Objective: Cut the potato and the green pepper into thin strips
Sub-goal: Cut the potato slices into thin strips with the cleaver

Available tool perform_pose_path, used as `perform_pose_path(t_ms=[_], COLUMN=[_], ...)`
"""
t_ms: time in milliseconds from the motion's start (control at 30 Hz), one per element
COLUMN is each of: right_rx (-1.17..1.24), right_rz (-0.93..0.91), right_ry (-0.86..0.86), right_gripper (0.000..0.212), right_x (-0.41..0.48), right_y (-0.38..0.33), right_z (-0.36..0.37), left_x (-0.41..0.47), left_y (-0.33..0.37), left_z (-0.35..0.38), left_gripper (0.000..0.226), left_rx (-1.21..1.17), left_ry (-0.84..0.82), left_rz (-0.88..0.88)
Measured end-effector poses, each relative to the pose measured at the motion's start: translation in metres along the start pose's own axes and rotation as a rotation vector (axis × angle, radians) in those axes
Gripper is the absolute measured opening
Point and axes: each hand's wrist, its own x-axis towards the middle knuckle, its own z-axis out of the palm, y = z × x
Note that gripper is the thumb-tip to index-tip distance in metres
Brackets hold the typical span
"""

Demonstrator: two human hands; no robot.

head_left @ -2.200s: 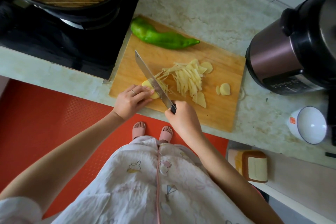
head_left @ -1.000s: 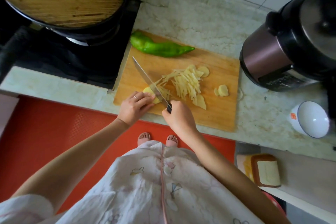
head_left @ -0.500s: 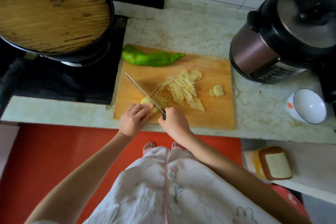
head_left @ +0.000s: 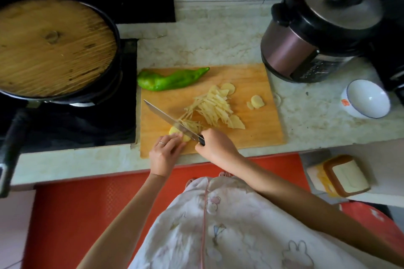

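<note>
Home kitchen: marble counter (head_left: 207, 35) with cutting board (head_left: 258, 133), stovetop (head_left: 91, 129) and lidded pan (head_left: 56, 50) left of board, pressure cooker (head_left: 306, 35) right.

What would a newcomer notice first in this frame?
The eye lands mid-board: the right hand grips a long knife slanted across the cutting board, while the left hand holds a potato piece against the blade near the front edge. Just right of the blade sits a pale pile of potato strips, and a whole green pepper lies at the board's far left corner. A big wooden-lidded pan fills the left side.
</note>
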Motion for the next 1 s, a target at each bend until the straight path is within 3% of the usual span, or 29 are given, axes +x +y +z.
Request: perform_pose_path(t_ms=[133, 400, 533, 700, 1000], right_rx=[-0.018, -0.146, -0.132, -0.032, 0.079], right_rz=[-0.01, -0.118, -0.097, 0.002, 0.069], right_ry=[0.021, 0.139, 0.124, 0.045, 0.05], right_gripper=[0.031, 0.011, 0.012, 0.034, 0.032], right_x=[-0.003, -0.014, -0.013, -0.003, 0.003], right_y=[-0.004, -0.003, -0.005, -0.001, 0.006], right_z=[0.002, 0.01, 0.012, 0.013, 0.015], left_x=[0.0, 0.007, 0.007, 0.004, 0.005], left_y=[-0.001, 0.0, -0.002, -0.008, -0.003], left_z=[0.0, -0.005, -0.006, -0.003, -0.005], left_gripper=[0.022, 0.026, 0.025, 0.015, 0.021], left_rx=[0.006, 0.051, 0.047, 0.022, 0.02], left_ry=[-0.018, -0.024, -0.03, -0.029, -0.035], left_rz=[-0.014, 0.056, 0.075, 0.075, 0.078])
